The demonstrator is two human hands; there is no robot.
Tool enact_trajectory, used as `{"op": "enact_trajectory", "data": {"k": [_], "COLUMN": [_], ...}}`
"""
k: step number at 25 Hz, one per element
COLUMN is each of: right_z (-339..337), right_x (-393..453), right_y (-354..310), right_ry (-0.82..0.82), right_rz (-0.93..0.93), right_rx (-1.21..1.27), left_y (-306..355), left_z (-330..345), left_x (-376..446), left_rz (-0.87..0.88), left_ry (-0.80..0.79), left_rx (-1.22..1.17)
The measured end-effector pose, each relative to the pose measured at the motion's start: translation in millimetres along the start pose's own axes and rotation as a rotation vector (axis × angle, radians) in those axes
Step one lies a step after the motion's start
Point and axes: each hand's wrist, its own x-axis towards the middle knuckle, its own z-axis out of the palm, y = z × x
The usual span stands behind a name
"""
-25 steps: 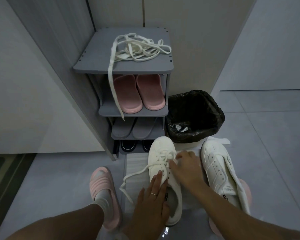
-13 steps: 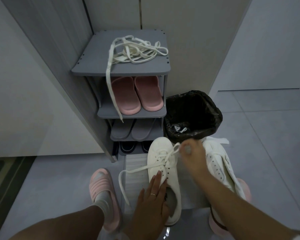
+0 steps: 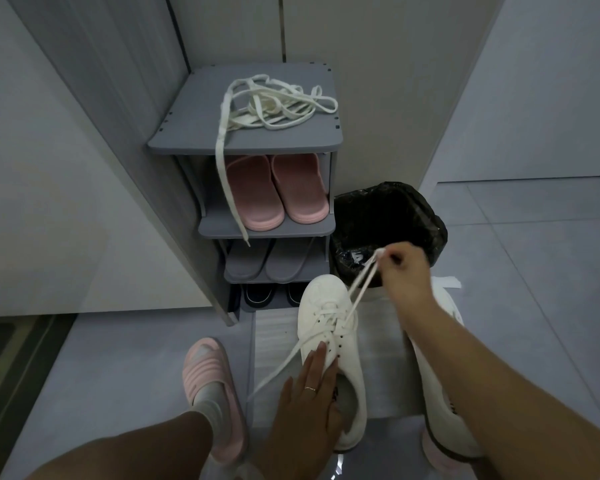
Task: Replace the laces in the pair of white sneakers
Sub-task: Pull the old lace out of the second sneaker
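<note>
A white sneaker [image 3: 321,299] lies on the floor, toe pointing away from me. My left hand [image 3: 309,400] lies flat on its left side near the opening, fingers straight. My right hand [image 3: 404,270] is raised above the bin and pinches a loop of the sneaker's white lace [image 3: 361,285], pulled taut up out of the eyelets. Another stretch of that lace trails down to the left across the floor. The second white sneaker [image 3: 445,386] lies to the right, mostly hidden by my right forearm. A tangle of white laces [image 3: 274,105] rests on top of the grey shoe rack [image 3: 187,133].
The rack holds pink slippers [image 3: 278,192], grey slippers [image 3: 267,261] and dark shoes below. A bin with a black liner [image 3: 388,216] stands right of the rack. A pale mat [image 3: 274,344] lies under the sneakers. My left foot in a pink slide [image 3: 212,375] is on the floor.
My right hand has risen from the sneaker's eyelets up and to the right, drawing the lace out into a long taut loop. My left hand has stayed on the sneaker.
</note>
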Motion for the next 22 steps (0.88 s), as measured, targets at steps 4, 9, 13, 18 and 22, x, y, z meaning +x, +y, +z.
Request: {"op": "enact_trajectory", "data": {"k": [4, 9, 13, 18, 22], "right_z": [-0.3, 28.3, 24.5, -17.1, -2.0], "right_x": [-41.2, -79.5, -64.5, -18.9, -64.0], "right_y": [16.8, 52.3, 36.5, 16.4, 37.8], "right_ry": [-0.139, -0.233, -0.171, 0.218, -0.07], "right_rz": [0.243, 0.207, -0.018, 0.076, -0.149], "right_rx": [0.035, -0.169, -0.173, 0.023, -0.342], "left_y": [0.9, 1.3, 1.6, -0.4, -1.4], "left_z": [0.2, -0.9, -2.9, -1.8, -2.6], "left_x": [0.4, 0.2, 0.2, 0.9, -0.4], "left_rz": [-0.007, 0.002, 0.001, 0.013, -0.008], "left_ry": [-0.019, -0.012, -0.023, -0.032, -0.061], "left_rx": [0.008, 0.008, -0.003, -0.037, -0.041]}}
